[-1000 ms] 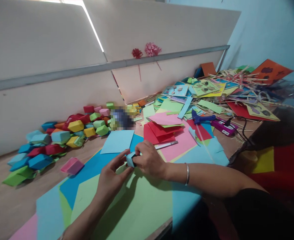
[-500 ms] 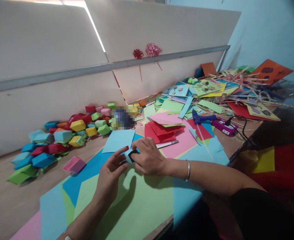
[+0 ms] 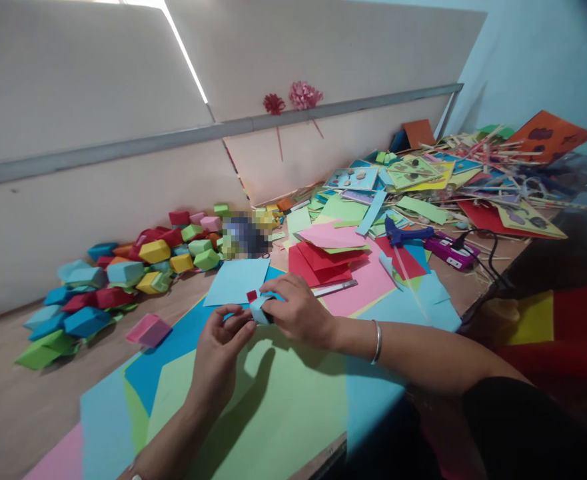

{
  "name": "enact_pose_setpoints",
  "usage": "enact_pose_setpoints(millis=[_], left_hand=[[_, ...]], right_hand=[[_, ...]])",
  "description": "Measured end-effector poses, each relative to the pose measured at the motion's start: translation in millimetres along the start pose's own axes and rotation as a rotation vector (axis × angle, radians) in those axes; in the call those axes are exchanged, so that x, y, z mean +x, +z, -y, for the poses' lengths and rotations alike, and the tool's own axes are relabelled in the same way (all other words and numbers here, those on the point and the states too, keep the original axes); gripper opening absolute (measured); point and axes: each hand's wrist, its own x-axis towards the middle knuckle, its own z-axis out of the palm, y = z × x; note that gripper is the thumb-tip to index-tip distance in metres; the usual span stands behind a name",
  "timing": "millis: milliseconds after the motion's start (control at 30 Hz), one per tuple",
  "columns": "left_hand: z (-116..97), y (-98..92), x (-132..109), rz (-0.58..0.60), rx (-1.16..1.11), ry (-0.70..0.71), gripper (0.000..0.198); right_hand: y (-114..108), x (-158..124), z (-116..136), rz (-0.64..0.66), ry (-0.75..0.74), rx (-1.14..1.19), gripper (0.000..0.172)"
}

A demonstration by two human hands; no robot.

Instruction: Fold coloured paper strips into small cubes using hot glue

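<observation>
Both hands meet over coloured paper sheets [image 3: 293,407] near the table's front edge. The left hand [image 3: 219,350] and right hand [image 3: 298,310] pinch a small light-blue folded paper piece [image 3: 259,308] between fingertips.

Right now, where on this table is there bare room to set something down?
Bare wood lies at the near left, between the folded paper boxes, the pink box and the flat sheets. The far right, around the glue gun and stick pile, is crowded.
</observation>
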Motion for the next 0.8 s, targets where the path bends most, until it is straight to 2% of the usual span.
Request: enact_pose_setpoints(millis=[100, 267, 533, 633, 800], left_hand=[[-3.0, 1.2, -1.5, -0.022, -0.006, -0.034, 0.068], [-6.3, 3.4, -1.1, -0.055, -0.103, -0.125, 0.068], [-8.6, 1.1, 5.9, -0.064, -0.168, -0.193, 0.052], [-8.8, 0.8, 4.7, -0.06, -0.149, -0.189, 0.045], [-9.8, 0.2, 2.8, -0.07, -0.084, -0.156, 0.036]], right_hand=[[-3.5, 0.9, 0.8, 0.067, -0.003, -0.065, 0.016], [-17.6, 7.2, 8.3, 0.214, -0.031, -0.144, 0.026], [-39.5, 17.0, 16.2, 0.448, 0.034, -0.184, 0.03], [-37.6, 17.9, 16.6, 0.471, 0.054, -0.188, 0.029], [-28.4, 13.8, 17.4, 0.416, 0.018, -0.203, 0.03]])
